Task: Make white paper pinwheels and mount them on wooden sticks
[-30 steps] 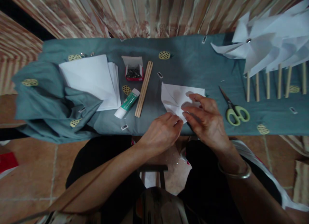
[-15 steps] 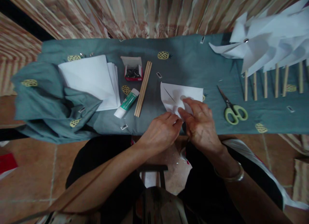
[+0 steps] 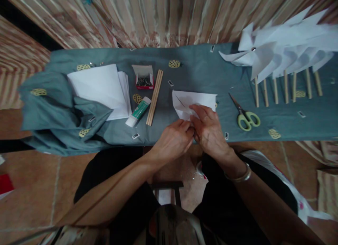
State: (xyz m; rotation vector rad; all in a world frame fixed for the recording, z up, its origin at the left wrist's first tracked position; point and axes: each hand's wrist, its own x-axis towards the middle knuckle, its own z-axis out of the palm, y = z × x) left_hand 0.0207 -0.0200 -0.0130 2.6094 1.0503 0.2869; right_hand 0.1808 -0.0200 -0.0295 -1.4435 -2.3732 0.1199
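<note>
A white paper sheet [image 3: 203,98] with a slit cut in from one corner lies at the front of the table. My left hand [image 3: 175,137] is closed at its near edge, fingers pinched on the paper. My right hand [image 3: 210,130] rests over the sheet, thumb and fingers closed on it close to the left fingertips. Both hands cover the near part of the paper, so its folds there are hidden. To the right lie scissors [image 3: 246,118] with green handles. On the left are several wooden sticks [image 3: 154,98] and a green and white glue stick [image 3: 138,111].
A small red box [image 3: 144,83] of metal pins stands open behind the glue stick. A stack of white paper [image 3: 96,86] lies at the left, partly under bunched tablecloth [image 3: 66,111]. Several white paper pinwheels [image 3: 285,51] on sticks lie at the right. A curtain [image 3: 169,19] hangs behind.
The view has shifted slightly, moving the pinwheels and scissors left in the picture. My right hand has moved a little closer to my left over the paper.
</note>
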